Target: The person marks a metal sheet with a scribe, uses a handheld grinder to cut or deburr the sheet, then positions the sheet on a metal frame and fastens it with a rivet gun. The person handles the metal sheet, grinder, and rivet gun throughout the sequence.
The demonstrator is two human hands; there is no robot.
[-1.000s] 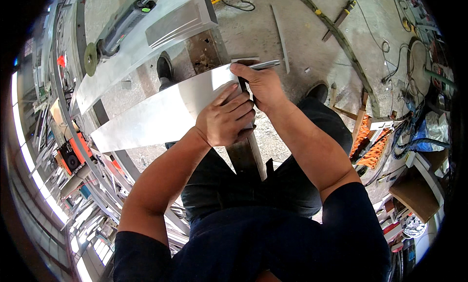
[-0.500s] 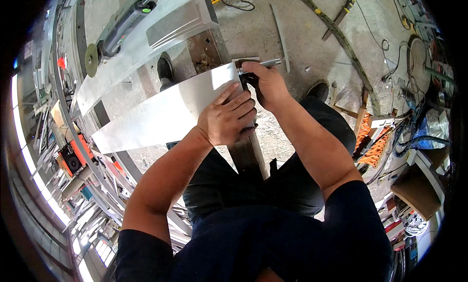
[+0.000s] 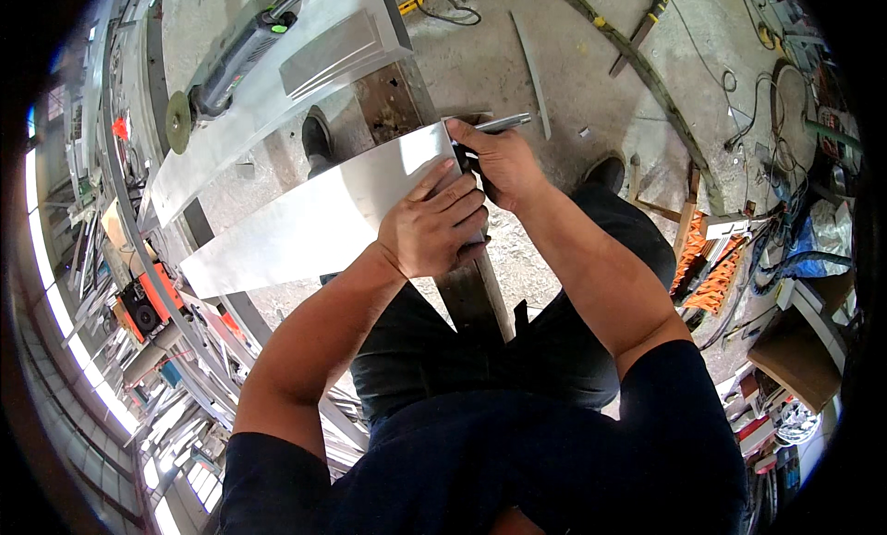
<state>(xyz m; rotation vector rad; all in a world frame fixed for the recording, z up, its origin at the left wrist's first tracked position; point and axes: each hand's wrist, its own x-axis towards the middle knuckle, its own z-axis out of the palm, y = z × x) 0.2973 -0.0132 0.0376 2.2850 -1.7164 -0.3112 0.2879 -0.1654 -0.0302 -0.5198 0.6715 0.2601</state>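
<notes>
A long, tapering silver sheet-metal panel [image 3: 305, 216] lies across a dark, worn beam [image 3: 473, 304] in front of my knees. My left hand [image 3: 432, 219] grips its right end, with the fingers laid over the top face near the edge. Beside it, my right hand [image 3: 506, 165] is closed round a slim silver pen-shaped tool [image 3: 506, 123], whose shaft sticks out to the right. The thumb and curled fingers are right at the panel's end edge. The tool's working tip is hidden by the hand.
A second metal panel [image 3: 208, 151] with smaller sheets on it lies further off, carrying an angle grinder [image 3: 236, 68]. A thick hose [image 3: 651, 73] and a yellow-and-black handled tool [image 3: 639, 36] lie on the floor. Orange cord [image 3: 711, 281] is at right; metal scraps fill the left.
My right hand has shifted slightly along the panel's end edge, and the silver tool has tilted a little. My left hand keeps its hold on the panel.
</notes>
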